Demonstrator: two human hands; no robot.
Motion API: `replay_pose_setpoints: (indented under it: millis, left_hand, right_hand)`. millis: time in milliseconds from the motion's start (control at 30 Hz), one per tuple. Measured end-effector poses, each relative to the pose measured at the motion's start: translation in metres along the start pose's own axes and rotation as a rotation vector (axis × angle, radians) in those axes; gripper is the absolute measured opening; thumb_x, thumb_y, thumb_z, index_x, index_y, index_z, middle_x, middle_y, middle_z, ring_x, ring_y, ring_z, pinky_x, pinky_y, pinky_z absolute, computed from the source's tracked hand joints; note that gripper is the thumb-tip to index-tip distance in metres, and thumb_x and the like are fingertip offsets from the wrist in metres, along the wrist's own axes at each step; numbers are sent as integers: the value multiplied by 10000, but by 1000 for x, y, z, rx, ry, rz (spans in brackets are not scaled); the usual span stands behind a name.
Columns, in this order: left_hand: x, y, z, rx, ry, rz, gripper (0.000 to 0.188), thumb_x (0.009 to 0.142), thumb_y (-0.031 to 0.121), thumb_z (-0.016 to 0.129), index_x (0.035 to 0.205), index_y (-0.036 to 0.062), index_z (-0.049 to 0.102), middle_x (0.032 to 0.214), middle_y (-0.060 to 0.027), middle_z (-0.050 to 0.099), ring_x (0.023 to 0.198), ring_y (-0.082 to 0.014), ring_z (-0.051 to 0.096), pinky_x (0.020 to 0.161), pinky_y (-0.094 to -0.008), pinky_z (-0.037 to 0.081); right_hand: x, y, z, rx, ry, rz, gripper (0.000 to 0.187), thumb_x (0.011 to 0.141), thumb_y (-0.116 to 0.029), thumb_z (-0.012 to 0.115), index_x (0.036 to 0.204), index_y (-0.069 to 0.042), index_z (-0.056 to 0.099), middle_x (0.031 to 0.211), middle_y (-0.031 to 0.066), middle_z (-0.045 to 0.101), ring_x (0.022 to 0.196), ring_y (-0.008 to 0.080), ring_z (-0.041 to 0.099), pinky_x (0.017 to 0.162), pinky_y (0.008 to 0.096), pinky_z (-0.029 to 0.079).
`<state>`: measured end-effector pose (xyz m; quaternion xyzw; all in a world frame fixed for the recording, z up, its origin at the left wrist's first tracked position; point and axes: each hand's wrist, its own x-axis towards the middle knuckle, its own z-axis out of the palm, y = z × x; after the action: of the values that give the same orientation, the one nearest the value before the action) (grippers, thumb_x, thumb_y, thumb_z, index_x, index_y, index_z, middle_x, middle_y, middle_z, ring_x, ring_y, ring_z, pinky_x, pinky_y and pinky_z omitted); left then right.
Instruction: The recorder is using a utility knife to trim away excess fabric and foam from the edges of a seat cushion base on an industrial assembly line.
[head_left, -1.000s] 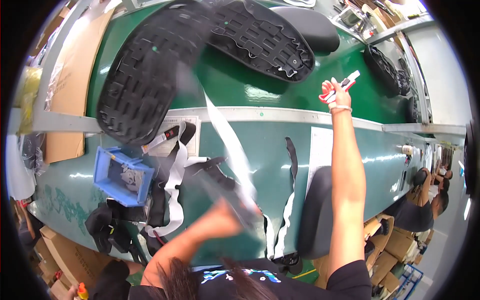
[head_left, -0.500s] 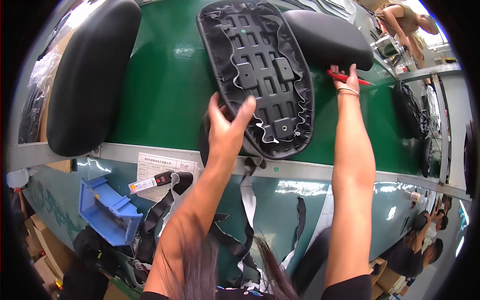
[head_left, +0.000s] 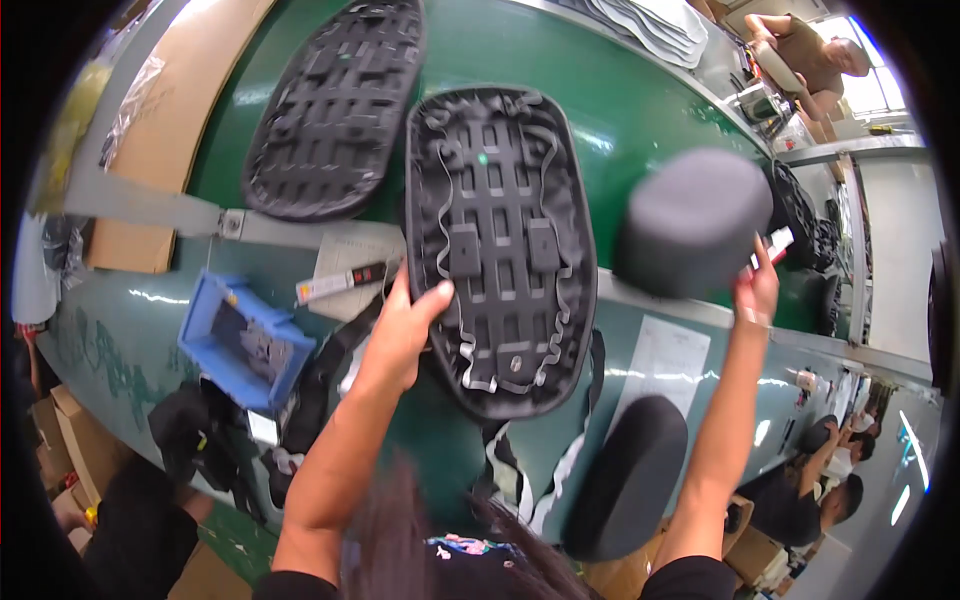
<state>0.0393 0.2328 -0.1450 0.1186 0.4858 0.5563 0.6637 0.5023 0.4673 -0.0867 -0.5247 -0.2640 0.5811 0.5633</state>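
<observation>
Black oval rib-backed plastic seat lies lengthwise mid-frame; our nearer left hand clasps its left rim, right hand grips a red-white tool.

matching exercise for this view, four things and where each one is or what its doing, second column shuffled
1. left hand
2. right hand
3. blue plastic bin
4. brown cardboard sheet

A. holding a red-and-white tool at the edge of a blurred black seat
B. upper left of the view
C. gripping the upturned black seat
D. on the teal tabletop

Pairs: 1-C, 2-A, 3-D, 4-B
</observation>
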Motion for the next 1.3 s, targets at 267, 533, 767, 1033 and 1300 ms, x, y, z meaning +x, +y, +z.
replay_pose_setpoints:
  millis: [267,533,767,1033,1300]
  left_hand:
    - [-187,-106,-25,350,-35,-93,758,900,65,542,1494,24,73,1462,-163,302,1336,-233,335,1110,-337,248]
    - [-302,-177,-49,794,86,-25,801,843,74,617,1466,-4,121,1436,-232,297,1349,-313,298,1121,-383,222]
    - [-310,-155,-48,1183,191,531,688,746,39,713,1332,-9,355,1296,-188,393,1164,-328,448,1043,-421,322]
    - [-225,-171,62,1577,20,909,281,736,416,732,745,150,642,762,8,557,805,-199,518,760,-394,301]
    - [-232,-170,26,1283,-58,941,255,722,150,692,572,98,493,601,-27,460,672,-220,475,703,-378,307]
  right_hand:
    - [-509,-128,-240,-201,200,104,394,909,-134,481,1286,-18,480,1138,104,612,988,241,621,893,376,509]
    - [-774,-57,-251,-560,1221,277,429,837,-107,605,1250,-119,489,1062,57,593,777,148,562,721,287,528]
    - [-861,76,-336,-859,1396,163,451,888,-162,569,1309,-51,453,1152,113,588,962,216,572,857,338,486]
    - [-612,204,-146,-773,495,-86,434,914,-125,616,1295,11,458,1171,65,581,951,115,535,893,266,436]
    - [-531,171,-1,-1263,-111,-456,514,894,-93,609,1372,-65,424,1148,183,630,752,324,660,633,340,524]
